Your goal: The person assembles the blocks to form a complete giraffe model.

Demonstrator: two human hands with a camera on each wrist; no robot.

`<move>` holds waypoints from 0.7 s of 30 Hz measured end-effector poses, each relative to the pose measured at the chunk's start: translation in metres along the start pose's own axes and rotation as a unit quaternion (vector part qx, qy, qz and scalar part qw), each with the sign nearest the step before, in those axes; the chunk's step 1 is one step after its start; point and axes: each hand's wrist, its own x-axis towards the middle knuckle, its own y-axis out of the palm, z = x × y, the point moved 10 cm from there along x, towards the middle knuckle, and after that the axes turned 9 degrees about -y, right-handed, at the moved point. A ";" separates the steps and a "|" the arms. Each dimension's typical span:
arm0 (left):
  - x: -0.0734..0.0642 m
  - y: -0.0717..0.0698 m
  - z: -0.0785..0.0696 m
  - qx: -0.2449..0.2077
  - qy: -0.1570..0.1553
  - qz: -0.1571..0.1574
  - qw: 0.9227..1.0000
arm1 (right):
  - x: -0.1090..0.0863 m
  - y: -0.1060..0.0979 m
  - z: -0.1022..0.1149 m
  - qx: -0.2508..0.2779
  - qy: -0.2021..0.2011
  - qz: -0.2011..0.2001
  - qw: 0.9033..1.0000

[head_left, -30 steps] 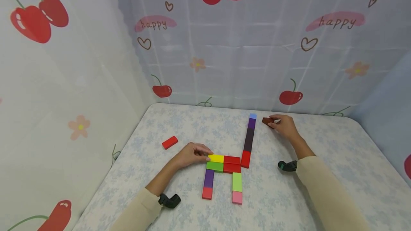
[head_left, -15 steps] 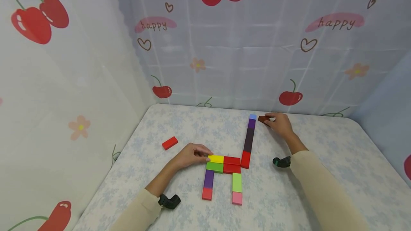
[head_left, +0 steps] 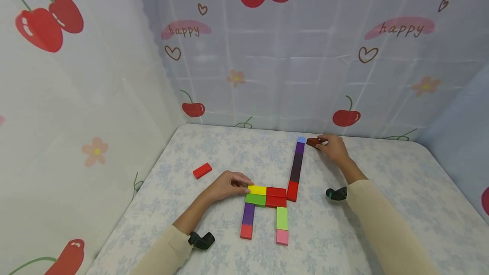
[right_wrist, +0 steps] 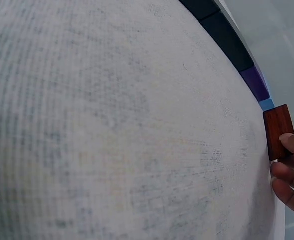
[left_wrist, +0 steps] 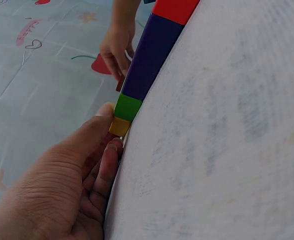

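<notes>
My right hand [head_left: 334, 148] pinches a dark brown wooden block [right_wrist: 277, 127] between thumb and fingers, close to the right of the light blue block [head_left: 301, 139]. That block tops a slanted column of a purple, dark and red block [head_left: 292, 191]. At the left end of a flat block figure, my left hand [head_left: 228, 183] holds the yellow block [head_left: 257, 190] by its end, thumb and fingertips at its corners. Beside it lie a green block [head_left: 255, 200] and two red blocks [head_left: 276, 196]. Below extend a purple block [head_left: 248, 214] and a lime block [head_left: 282, 218].
A loose red block [head_left: 202, 170] lies at the left of the table [head_left: 172, 177]. A pink block [head_left: 282, 237] and another red block [head_left: 246, 231] finish the two lower legs. A cherry-printed curtain [head_left: 275, 84] stands behind the table's far edge.
My right hand has shifted left with the brown block, bringing it nearer the column's top, then nearly stopped. The left hand stays in place at the yellow block.
</notes>
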 end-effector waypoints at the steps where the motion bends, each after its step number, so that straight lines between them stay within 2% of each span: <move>1: 0.000 0.000 -0.001 -0.001 0.002 0.002 1.000 | 0.000 -0.001 0.001 0.003 -0.003 0.000 1.000; 6: 0.000 0.000 -0.002 0.003 0.002 0.009 1.000 | 0.001 -0.001 0.003 0.004 -0.013 -0.002 1.000; 14: 0.008 0.001 0.023 0.013 0.002 -0.005 1.000 | 0.004 0.000 0.002 0.000 -0.014 -0.003 1.000; 21: 0.011 0.001 0.030 0.006 -0.003 -0.001 1.000 | 0.006 -0.001 0.005 -0.008 -0.037 -0.010 0.999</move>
